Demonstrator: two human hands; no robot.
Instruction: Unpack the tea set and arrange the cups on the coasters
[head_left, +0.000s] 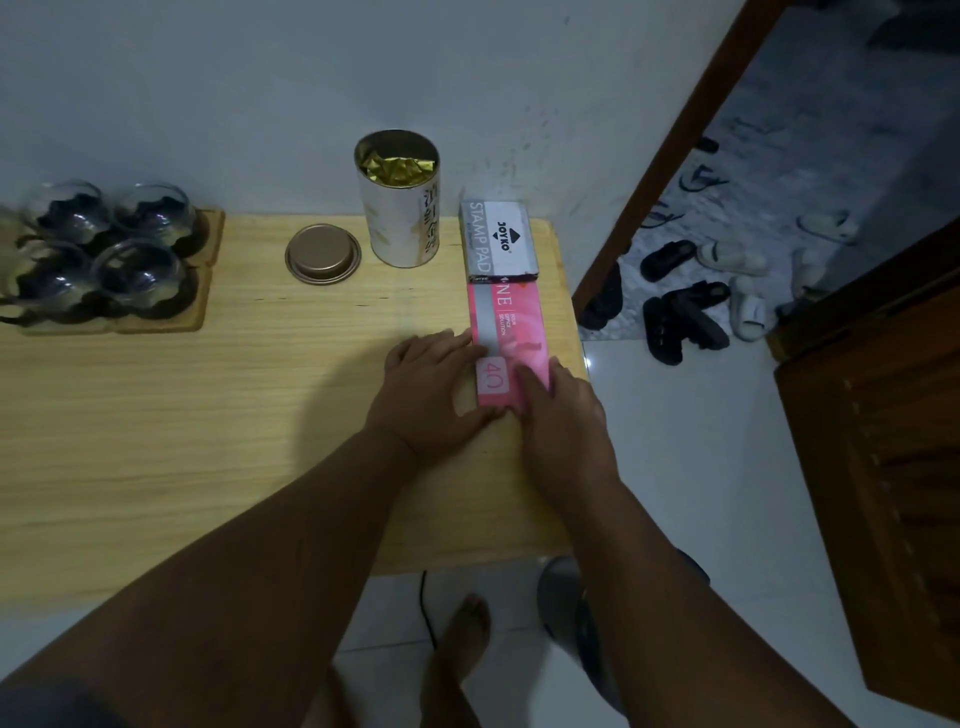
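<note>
Landmark: tin (399, 202), open, gold foil inside.

Far left of tin: four glass cups (106, 247) on wooden coasters (205, 270), touching one another. Judged thin, fragile, slippery; take each by the dark base, one at a time.

Just left of tin: lid (322, 253), flat on surface (208, 415).

Right of tin: stamp-pad box (498, 238); pink box (511, 345) butts against it, nearer the person. Card, judged light and stiff.

Left hand (431, 389) flat, fingers spread along pink box's left edge. Right hand (558, 410) flat on its near-right corner. Neither grips; both press or steady.

left-most cups (31, 260) cut off — pink box (511, 338) partly hand-covered.
</note>
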